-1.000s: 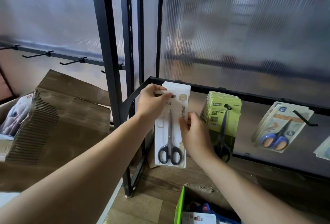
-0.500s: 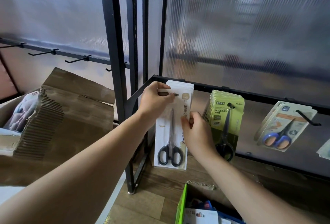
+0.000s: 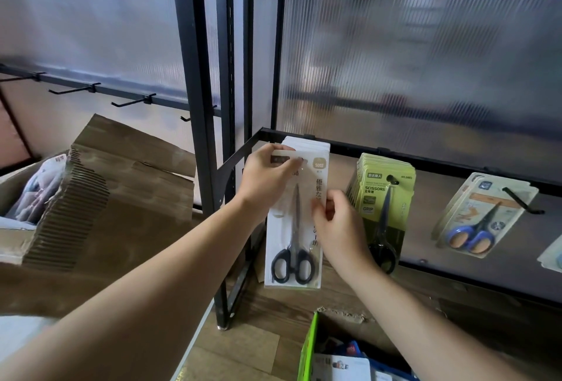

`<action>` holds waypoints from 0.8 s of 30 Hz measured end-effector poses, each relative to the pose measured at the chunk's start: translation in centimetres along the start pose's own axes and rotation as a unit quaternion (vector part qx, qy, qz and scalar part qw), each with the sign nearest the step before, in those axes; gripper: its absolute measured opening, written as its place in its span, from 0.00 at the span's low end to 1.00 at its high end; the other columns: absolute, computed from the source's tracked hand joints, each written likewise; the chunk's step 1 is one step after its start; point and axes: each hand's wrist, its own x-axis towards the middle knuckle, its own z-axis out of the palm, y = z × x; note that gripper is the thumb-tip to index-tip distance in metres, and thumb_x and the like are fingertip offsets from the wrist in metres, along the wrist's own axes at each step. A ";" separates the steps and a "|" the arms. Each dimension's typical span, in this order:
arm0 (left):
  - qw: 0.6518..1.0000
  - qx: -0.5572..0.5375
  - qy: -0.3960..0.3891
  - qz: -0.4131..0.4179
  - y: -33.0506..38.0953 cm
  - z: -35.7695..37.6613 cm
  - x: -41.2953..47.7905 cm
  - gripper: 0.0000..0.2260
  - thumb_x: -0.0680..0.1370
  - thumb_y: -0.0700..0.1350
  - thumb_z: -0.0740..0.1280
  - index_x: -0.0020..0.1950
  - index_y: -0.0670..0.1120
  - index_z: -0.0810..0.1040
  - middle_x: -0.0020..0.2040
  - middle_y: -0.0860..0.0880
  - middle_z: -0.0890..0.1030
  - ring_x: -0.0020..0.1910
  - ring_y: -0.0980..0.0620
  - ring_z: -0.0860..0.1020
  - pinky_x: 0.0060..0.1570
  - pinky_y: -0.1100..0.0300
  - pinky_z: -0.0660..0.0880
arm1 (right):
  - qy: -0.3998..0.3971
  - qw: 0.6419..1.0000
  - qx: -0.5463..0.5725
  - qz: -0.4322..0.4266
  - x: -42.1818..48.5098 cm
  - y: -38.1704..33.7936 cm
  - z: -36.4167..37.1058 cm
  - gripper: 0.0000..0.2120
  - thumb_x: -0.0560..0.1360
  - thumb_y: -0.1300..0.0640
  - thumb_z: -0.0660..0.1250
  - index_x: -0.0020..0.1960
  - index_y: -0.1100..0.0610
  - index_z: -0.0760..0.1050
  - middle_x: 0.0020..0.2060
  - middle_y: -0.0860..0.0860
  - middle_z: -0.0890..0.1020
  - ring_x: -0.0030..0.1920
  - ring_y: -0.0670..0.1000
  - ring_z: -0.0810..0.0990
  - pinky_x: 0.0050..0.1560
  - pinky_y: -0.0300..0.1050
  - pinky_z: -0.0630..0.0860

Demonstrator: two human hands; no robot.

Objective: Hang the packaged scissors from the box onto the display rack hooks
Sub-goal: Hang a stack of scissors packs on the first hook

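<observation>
Head view: the white card pack of black-handled scissors (image 3: 293,228) is hanging upright at the front of a stack of matching white packs (image 3: 310,145), leftmost spot on the rail of the black metal display rack (image 3: 194,76). Over the last second almost nothing is changing: same pack, same spot, both hands still gripping it, and only the viewpoint is drifting. I'm reading this as the seating step, with the hang hole going onto the hook or being checked and not yet released. The hook is hidden behind the fingers, so I can't confirm it's threaded. The left hand (image 3: 267,180) is pinching the pack's top edge at the hang hole. The right hand (image 3: 340,228) is pinching its right edge around mid-height. The hands are apart, both clamped on the pack. Green packs of black scissors (image 3: 383,198) are hanging just beside on the right, then a pack of blue-handled scissors (image 3: 480,216) on a black hook (image 3: 521,201). A green-edged box (image 3: 307,350) holding more stock is sitting on the floor below.
</observation>
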 end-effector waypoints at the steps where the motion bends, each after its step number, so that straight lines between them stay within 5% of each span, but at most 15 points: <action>1: 1.000 0.009 0.008 0.003 0.1 0.1 0.0 0.07 0.75 0.38 0.71 0.51 0.39 0.79 0.42 0.45 0.82 0.35 0.58 0.81 0.34 0.67 0.75 | 0.001 1.000 -0.001 -0.003 0.1 0.0 0.0 0.05 0.80 0.55 0.63 0.50 0.57 0.74 0.33 0.46 0.76 0.29 0.43 0.72 0.28 0.33 0.63; 6: 0.997 0.064 0.031 -0.011 0.1 0.0 0.4 0.05 0.76 0.42 0.71 0.50 0.42 0.81 0.42 0.49 0.83 0.31 0.65 0.79 0.27 0.74 0.70 | -0.014 1.000 -0.015 0.005 0.3 -0.1 0.4 0.07 0.81 0.53 0.62 0.52 0.57 0.74 0.35 0.48 0.77 0.31 0.45 0.72 0.30 0.38 0.64; 10: 0.998 0.049 0.021 -0.039 0.2 0.1 1.0 0.04 0.74 0.41 0.72 0.47 0.43 0.81 0.44 0.45 0.85 0.41 0.50 0.83 0.41 0.58 0.80 | -0.006 1.000 -0.006 0.016 0.4 -0.2 0.3 0.06 0.81 0.54 0.62 0.52 0.56 0.75 0.35 0.45 0.76 0.32 0.44 0.73 0.30 0.37 0.63; 15: 0.995 0.015 -0.006 -0.094 0.8 0.1 1.5 0.05 0.74 0.37 0.71 0.42 0.45 0.78 0.40 0.46 0.82 0.40 0.49 0.82 0.45 0.52 0.79 | -0.005 1.000 -0.024 0.019 0.5 -0.1 0.6 0.06 0.81 0.54 0.62 0.53 0.56 0.75 0.37 0.44 0.77 0.34 0.42 0.74 0.30 0.35 0.63; 24: 0.996 0.042 -0.028 -0.069 1.2 0.1 1.1 0.05 0.74 0.38 0.72 0.40 0.46 0.78 0.36 0.50 0.80 0.34 0.54 0.79 0.35 0.61 0.77 | 0.005 0.999 -0.014 0.044 0.7 0.2 0.5 0.09 0.81 0.54 0.62 0.52 0.59 0.76 0.37 0.49 0.79 0.34 0.46 0.76 0.31 0.41 0.67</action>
